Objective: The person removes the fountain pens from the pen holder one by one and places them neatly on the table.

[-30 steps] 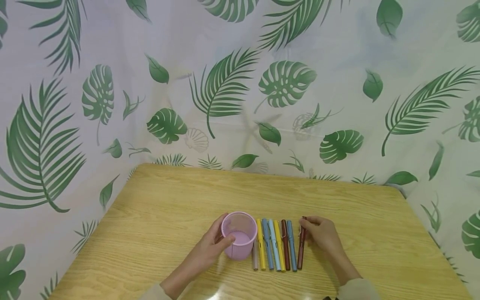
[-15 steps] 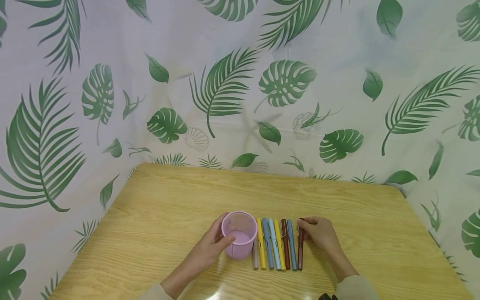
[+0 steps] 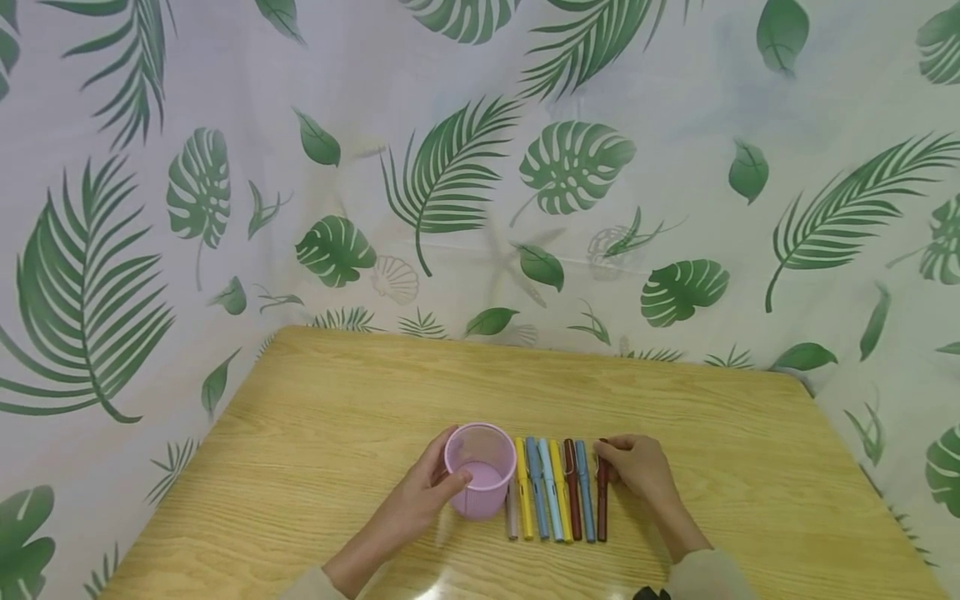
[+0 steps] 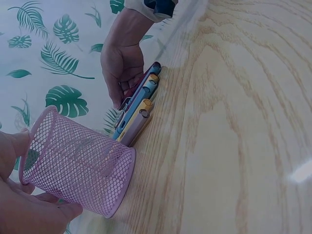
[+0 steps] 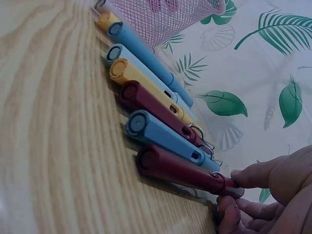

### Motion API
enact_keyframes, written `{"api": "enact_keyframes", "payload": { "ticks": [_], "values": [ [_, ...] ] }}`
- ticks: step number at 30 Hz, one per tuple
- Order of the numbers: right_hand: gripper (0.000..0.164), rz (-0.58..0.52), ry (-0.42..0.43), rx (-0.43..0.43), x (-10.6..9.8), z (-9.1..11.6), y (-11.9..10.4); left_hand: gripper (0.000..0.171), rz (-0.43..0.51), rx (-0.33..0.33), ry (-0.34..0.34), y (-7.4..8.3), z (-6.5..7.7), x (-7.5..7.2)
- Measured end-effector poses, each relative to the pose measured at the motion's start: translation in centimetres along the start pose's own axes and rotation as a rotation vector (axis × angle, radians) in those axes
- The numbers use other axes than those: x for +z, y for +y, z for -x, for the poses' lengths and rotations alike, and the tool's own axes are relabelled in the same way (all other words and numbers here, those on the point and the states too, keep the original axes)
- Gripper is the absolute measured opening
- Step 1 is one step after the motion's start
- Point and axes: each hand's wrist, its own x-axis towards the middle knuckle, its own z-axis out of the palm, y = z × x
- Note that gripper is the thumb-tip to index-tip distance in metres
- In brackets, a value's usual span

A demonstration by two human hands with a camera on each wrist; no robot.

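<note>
A pink mesh pen holder [image 3: 483, 502] stands upright on the table, its inside showing no pens. My left hand [image 3: 416, 500] grips it from the left, thumb over the rim. Directly to its right lies a row of pens: a greyish one [image 3: 512, 517], yellow ones [image 3: 524, 500], blue ones [image 3: 587, 504], a pale blue one [image 3: 552, 500] and a dark red pen [image 3: 573, 500]. At the row's right end, my right hand [image 3: 643, 471] pinches another dark red pen [image 5: 183, 170] by its far end, between thumb and fingers. That pen lies along the tabletop, nearly parallel to the others.
The wood-grain table [image 3: 337, 392] extends around the pens and holder on all sides. Behind it and along its sides hangs a white cloth [image 3: 465, 250] printed with green leaves. A small dark object [image 3: 651, 593] shows at the right sleeve.
My right hand has shifted slightly left, bringing the dark red pen at the end closer to the row. The left hand and the pen holder have stayed put.
</note>
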Motion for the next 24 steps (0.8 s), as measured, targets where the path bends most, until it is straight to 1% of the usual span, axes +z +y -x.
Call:
{"api": "enact_keyframes", "payload": {
  "ticks": [5, 10, 20, 24],
  "values": [
    [0.04, -0.017, 0.011, 0.004, 0.05, 0.16, 0.13, 0.077, -0.002, 0.005, -0.012, 0.05, -0.01, 0.04],
    [0.033, -0.066, 0.006, -0.001, 0.03, 0.47, 0.15, 0.076, -0.007, 0.009, -0.01, 0.18, 0.04, 0.12],
    [0.035, -0.135, 0.003, -0.008, -0.38, 0.81, 0.46, 0.076, 0.0, 0.0, 0.004, 0.2, 0.1, 0.18],
    [0.038, -0.09, 0.019, -0.028, -0.63, 0.82, 0.45, 0.076, -0.005, 0.002, 0.008, 0.32, 0.2, 0.17]
  ]
}}
